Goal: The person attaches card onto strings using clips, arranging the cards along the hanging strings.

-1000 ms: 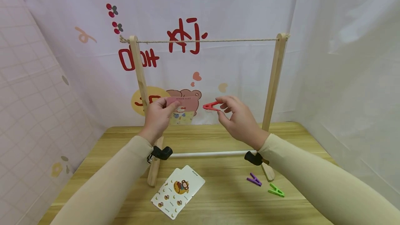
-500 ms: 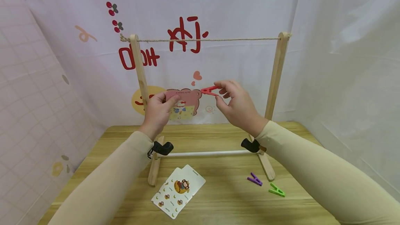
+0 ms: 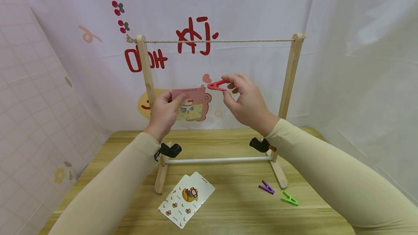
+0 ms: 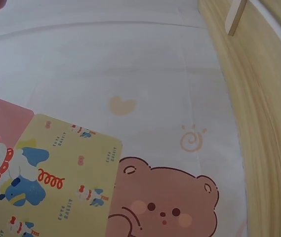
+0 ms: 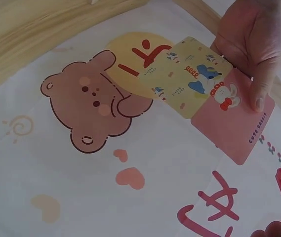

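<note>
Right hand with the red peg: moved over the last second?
Yes. The right hand has risen with the red peg, up the right post toward the string, and drifted slightly left toward the pink card.

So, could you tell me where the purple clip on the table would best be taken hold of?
Probably at the splayed handle ends of the purple clip, coming from above with thumb and finger on either side. It lies flat on the table, apart from the green clip, so there is room around it.
</note>
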A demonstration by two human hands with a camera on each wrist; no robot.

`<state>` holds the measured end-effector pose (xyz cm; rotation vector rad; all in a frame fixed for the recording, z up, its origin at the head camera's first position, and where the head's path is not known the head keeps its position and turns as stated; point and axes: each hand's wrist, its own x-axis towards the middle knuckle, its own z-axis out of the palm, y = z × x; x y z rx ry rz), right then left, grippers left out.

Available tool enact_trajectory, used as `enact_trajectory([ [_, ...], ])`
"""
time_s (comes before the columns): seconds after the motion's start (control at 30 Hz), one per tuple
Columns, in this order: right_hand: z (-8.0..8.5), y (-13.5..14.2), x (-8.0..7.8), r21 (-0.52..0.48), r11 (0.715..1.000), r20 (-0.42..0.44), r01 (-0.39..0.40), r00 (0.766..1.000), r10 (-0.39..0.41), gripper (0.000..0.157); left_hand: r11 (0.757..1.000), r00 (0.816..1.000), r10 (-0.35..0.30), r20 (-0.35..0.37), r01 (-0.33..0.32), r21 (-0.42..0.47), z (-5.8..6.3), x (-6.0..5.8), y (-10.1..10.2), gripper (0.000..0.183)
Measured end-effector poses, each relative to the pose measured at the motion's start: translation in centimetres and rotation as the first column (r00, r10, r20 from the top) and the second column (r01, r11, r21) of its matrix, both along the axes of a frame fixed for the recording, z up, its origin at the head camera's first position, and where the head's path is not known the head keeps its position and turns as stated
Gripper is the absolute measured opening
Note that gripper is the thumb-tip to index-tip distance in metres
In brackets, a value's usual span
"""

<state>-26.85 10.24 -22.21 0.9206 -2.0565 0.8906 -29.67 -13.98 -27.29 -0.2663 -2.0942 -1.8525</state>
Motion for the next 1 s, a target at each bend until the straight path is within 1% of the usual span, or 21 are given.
enact_trajectory([
  [0.13,0.5,-0.2,0.0,-0.006,1.0,-0.008,-0.002,1.0,0.002,0.033,1.0,1.0,0.007,-0.002,-0.007,-0.003,0.4,0.0,0.0,0.037],
  [0.43,1.7,-0.8,0.1,-0.017,1.0,-0.031,-0.006,1.0,0.005,0.034,1.0,1.0,-0.004,-0.026,0.004,0.018,1.5,0.0,0.0,0.037],
  [0.5,1.9,-1.0,0.1,-0.019,1.0,-0.033,-0.006,0.999,0.005,0.033,1.0,1.0,-0.005,-0.03,0.006,0.028,1.9,0.2,0.0,0.036],
  [0.77,3.0,-1.5,0.0,-0.027,1.0,-0.061,0.001,0.998,-0.002,0.032,0.998,0.998,-0.007,-0.057,0.01,0.063,3.8,2.0,0.7,0.032],
  [0.87,3.6,-1.7,0.0,-0.023,1.0,-0.081,0.002,0.997,-0.004,0.032,0.997,0.998,-0.009,-0.065,0.014,0.07,4.2,2.2,0.7,0.032],
  [1.0,4.4,-2.0,0.0,-0.015,1.0,-0.109,0.008,0.994,-0.01,0.031,0.998,0.997,-0.007,-0.072,0.012,0.067,4.5,2.2,0.7,0.032],
])
